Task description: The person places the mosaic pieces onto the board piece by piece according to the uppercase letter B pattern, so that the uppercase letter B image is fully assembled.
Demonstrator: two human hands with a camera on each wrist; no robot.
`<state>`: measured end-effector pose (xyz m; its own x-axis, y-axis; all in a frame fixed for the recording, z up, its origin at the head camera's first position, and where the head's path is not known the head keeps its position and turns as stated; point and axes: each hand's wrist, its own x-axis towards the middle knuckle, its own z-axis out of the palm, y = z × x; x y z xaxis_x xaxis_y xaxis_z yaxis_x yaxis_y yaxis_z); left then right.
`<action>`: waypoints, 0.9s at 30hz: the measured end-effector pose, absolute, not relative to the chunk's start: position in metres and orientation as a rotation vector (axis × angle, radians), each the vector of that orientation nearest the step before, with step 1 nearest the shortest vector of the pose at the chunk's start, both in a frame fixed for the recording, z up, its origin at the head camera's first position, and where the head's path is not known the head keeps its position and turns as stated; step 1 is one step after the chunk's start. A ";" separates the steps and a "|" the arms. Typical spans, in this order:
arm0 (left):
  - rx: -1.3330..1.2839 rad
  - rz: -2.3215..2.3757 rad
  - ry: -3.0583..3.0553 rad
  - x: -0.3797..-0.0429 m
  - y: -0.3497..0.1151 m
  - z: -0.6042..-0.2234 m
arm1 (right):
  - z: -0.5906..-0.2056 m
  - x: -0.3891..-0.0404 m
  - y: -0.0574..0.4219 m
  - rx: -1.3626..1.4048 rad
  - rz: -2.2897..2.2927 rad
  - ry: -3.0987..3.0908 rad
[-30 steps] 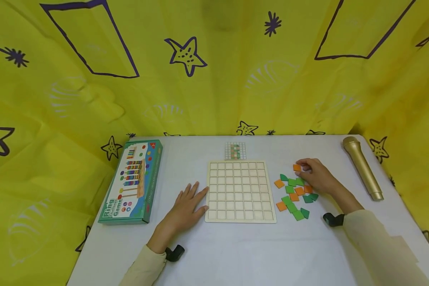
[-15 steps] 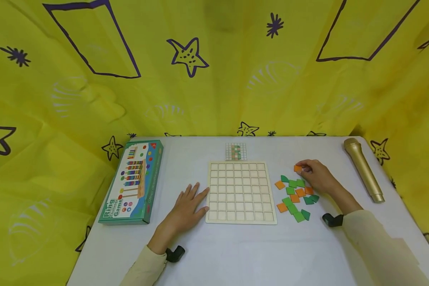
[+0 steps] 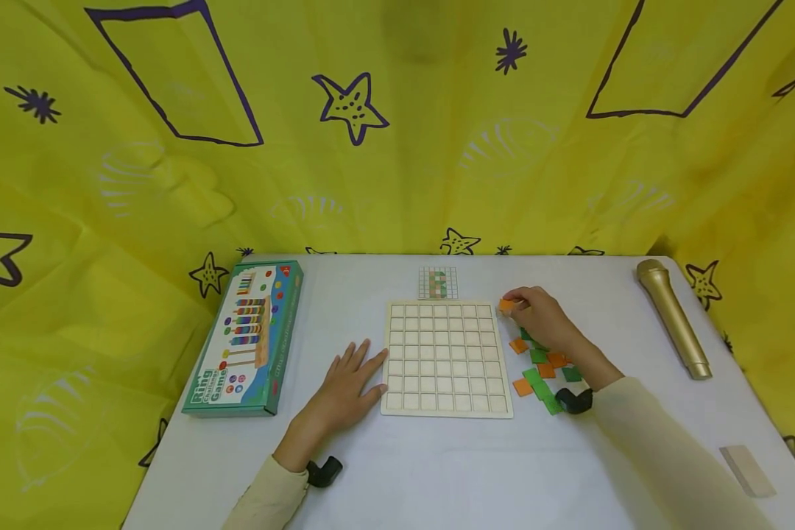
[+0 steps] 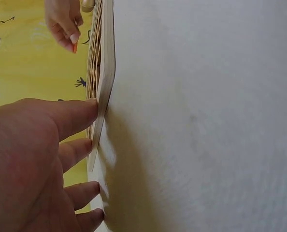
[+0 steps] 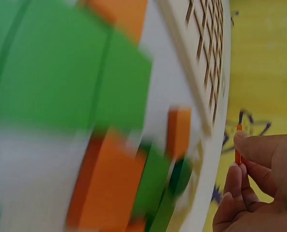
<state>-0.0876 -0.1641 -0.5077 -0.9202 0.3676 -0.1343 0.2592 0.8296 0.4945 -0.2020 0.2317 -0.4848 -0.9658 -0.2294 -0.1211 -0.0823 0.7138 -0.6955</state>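
A square wooden grid board (image 3: 452, 413) lies on the white table, its cells bare. My left hand (image 3: 346, 390) rests flat at the board's left edge, fingers spread; in the left wrist view, thumb and index touch the rim. Off the board's top right corner, my right hand (image 3: 545, 318) pinches an orange square tile (image 3: 506, 305) between thumb and fingers, held above the table. Under and beside that hand lies a loose group of orange tiles (image 3: 523, 387) and green tiles (image 3: 542, 389), partly hidden by the hand and wrist. A small pattern card (image 3: 438, 283) touches the board's far edge.
A green game box (image 3: 241, 338) lies at the left of the table. On the far right lies a gold microphone (image 3: 674, 318). A pale flat block (image 3: 747, 471) sits near the right front. A yellow patterned cloth (image 3: 397, 147) hangs behind the table.
My right hand has carried the orange tile left from beyond the tile group to near the board's top right corner. The left hand has stayed in place.
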 end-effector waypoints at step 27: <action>0.463 0.716 2.766 -0.088 -0.164 -0.503 | -0.502 -0.198 0.098 -0.556 -1.032 2.670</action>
